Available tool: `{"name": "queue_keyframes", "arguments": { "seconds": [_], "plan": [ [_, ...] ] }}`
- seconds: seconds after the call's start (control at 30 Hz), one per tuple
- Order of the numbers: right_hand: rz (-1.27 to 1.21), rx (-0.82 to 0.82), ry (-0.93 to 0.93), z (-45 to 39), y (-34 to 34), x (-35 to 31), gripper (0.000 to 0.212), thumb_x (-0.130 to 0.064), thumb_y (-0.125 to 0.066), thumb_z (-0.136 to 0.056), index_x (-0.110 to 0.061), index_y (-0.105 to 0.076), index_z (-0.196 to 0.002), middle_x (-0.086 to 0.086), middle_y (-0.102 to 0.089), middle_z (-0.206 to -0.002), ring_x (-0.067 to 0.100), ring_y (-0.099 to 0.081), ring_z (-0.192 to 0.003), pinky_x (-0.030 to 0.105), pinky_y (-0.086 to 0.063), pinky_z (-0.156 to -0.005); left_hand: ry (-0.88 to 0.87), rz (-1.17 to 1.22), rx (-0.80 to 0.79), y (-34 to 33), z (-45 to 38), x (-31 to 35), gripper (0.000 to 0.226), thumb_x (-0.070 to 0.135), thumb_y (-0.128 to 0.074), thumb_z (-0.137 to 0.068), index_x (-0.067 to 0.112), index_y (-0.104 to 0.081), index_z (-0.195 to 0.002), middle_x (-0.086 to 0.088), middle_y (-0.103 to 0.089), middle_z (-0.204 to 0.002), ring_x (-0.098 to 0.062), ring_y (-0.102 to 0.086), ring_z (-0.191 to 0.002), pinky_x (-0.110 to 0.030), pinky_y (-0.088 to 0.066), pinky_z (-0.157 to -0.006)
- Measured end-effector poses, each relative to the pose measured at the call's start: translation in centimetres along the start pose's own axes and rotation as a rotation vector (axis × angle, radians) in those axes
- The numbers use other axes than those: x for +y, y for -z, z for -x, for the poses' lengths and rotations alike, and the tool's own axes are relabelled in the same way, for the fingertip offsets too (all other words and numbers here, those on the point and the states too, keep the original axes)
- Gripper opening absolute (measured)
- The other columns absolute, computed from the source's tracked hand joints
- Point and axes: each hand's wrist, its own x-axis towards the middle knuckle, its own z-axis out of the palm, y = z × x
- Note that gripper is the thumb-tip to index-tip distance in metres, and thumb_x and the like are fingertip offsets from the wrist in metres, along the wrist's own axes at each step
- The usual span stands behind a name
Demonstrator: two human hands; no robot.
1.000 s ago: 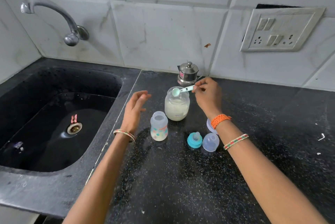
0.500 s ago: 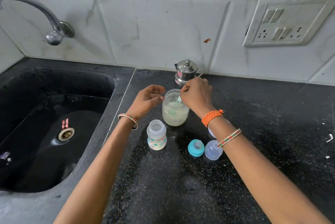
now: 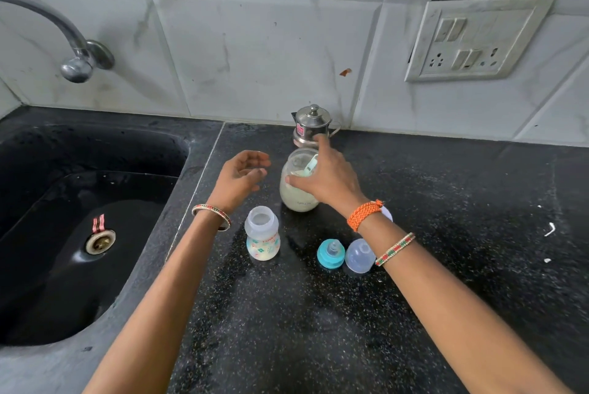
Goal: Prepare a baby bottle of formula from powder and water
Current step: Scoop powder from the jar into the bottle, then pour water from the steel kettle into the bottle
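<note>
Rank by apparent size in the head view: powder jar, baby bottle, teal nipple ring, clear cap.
1. Powder jar
2. Baby bottle, slightly smaller, though nearer the camera
3. Clear cap and teal nipple ring: alike, unranked

right hand point(image 3: 328, 181) is wrapped round the glass powder jar point(image 3: 298, 192), thumb on its front, a pale green scoop point(image 3: 310, 165) poking out of the mouth. left hand point(image 3: 240, 178) hovers half curled just beside it, holding nothing. open baby bottle point(image 3: 262, 234) stands nearer on the black counter point(image 3: 318, 330), with the teal nipple ring point(image 3: 330, 254) and clear cap point(image 3: 360, 256) touching. small steel pot point(image 3: 310, 124) sits behind by the wall, sink point(image 3: 79, 218) off left.
</note>
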Motion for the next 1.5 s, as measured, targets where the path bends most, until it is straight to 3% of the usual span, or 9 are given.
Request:
{"name": "queue_keyframes", "arguments": {
  "seconds": [0.13,0.37,0.5,0.67,0.8,1.07,1.17,1.4,1.5],
  "plan": [
    [0.009,0.113,-0.122,0.1,3.3,2.0,0.079,-0.049,-0.076,-0.070,-0.013,-0.039,-0.130,0.010,-0.055,-0.130,0.032,-0.056,-0.114,0.038,-0.046,-0.084,-0.080,-0.058,0.063,0.1,-0.2,0.7,0.026,-0.001,-0.054,-0.086,0.017,-0.059,-0.104,0.005,-0.066,-0.099,-0.015,-0.061,-0.090,-0.029,-0.051,-0.071],
    [0.228,0.215,-0.355,1.9,9.4,7.5,0.064,-0.048,-0.075,-0.067,-0.005,-0.057,-0.111,0.020,-0.059,-0.120,0.040,-0.053,-0.113,0.041,-0.046,-0.083,-0.415,-0.302,0.088,-1.7,0.2,6.8,0.025,-0.002,-0.049,-0.084,0.012,-0.063,-0.099,0.006,-0.067,-0.091,0.013,-0.057,-0.079,-0.002,-0.041,-0.070],
    [0.319,0.118,-0.484,4.3,11.6,9.0,0.068,-0.046,-0.075,-0.069,-0.003,-0.053,-0.117,0.023,-0.052,-0.124,0.041,-0.046,-0.117,0.037,-0.036,-0.078,-0.482,-0.248,-0.005,-4.6,1.6,8.9,0.026,-0.003,-0.049,-0.082,0.012,-0.065,-0.097,0.004,-0.069,-0.090,0.007,-0.060,-0.081,-0.005,-0.042,-0.071],
    [0.396,-0.011,-0.528,6.7,11.5,8.8,0.078,-0.057,-0.071,-0.068,-0.006,-0.048,-0.123,0.021,-0.052,-0.125,0.039,-0.050,-0.115,0.037,-0.039,-0.082,-0.478,-0.192,-0.184,-8.1,3.7,9.2,0.027,-0.005,-0.048,-0.083,0.011,-0.065,-0.098,0.002,-0.069,-0.094,-0.007,-0.062,-0.084,-0.013,-0.046,-0.069],
    [0.430,-0.083,-0.518,8.2,10.9,8.3,0.079,-0.058,-0.067,-0.071,-0.005,-0.045,-0.126,0.019,-0.052,-0.128,0.036,-0.052,-0.116,0.035,-0.036,-0.079,-0.469,-0.227,-0.283,-9.1,4.9,8.4,0.027,-0.006,-0.048,-0.084,0.011,-0.065,-0.095,0.010,-0.065,-0.089,0.007,-0.057,-0.074,-0.007,-0.042,-0.066],
    [0.574,-0.262,-0.537,8.6,10.3,7.0,0.082,-0.059,-0.067,-0.072,-0.008,-0.043,-0.131,0.017,-0.048,-0.134,0.036,-0.049,-0.121,0.039,-0.045,-0.093,-0.434,-0.261,-0.242,-8.2,5.3,7.6,0.026,-0.002,-0.050,-0.084,0.016,-0.069,-0.088,0.004,-0.071,-0.089,0.002,-0.061,-0.077,-0.008,-0.044,-0.069],
    [0.642,-0.289,-0.489,7.8,10.5,5.8,0.081,-0.060,-0.063,-0.076,-0.011,-0.038,-0.136,0.017,-0.039,-0.141,0.040,-0.037,-0.130,0.057,-0.038,-0.102,-0.440,-0.252,-0.206,-7.3,4.9,7.7,0.027,-0.003,-0.049,-0.084,0.015,-0.069,-0.089,0.001,-0.071,-0.090,0.002,-0.060,-0.076,-0.006,-0.040,-0.066],
    [0.174,0.079,-0.029,0.4,8.4,2.1,0.049,-0.036,-0.057,-0.089,-0.008,-0.047,-0.128,0.014,-0.050,-0.129,0.032,-0.046,-0.120,0.047,-0.043,-0.096,-0.398,-0.271,-0.087,-4.2,0.2,9.8,0.025,0.001,-0.051,-0.084,0.014,-0.067,-0.098,0.009,-0.067,-0.095,-0.006,-0.061,-0.088,-0.007,-0.043,-0.064],
    [-0.142,0.220,-0.051,-4.9,5.4,3.2,0.033,-0.015,-0.057,-0.089,-0.004,-0.058,-0.120,0.015,-0.058,-0.123,0.028,-0.054,-0.115,0.027,-0.042,-0.093,-0.330,-0.285,-0.042,-2.7,-3.1,9.7,0.023,0.006,-0.054,-0.085,0.019,-0.064,-0.101,0.006,-0.064,-0.110,-0.005,-0.061,-0.089,-0.010,-0.043,-0.060]
  ]
}}
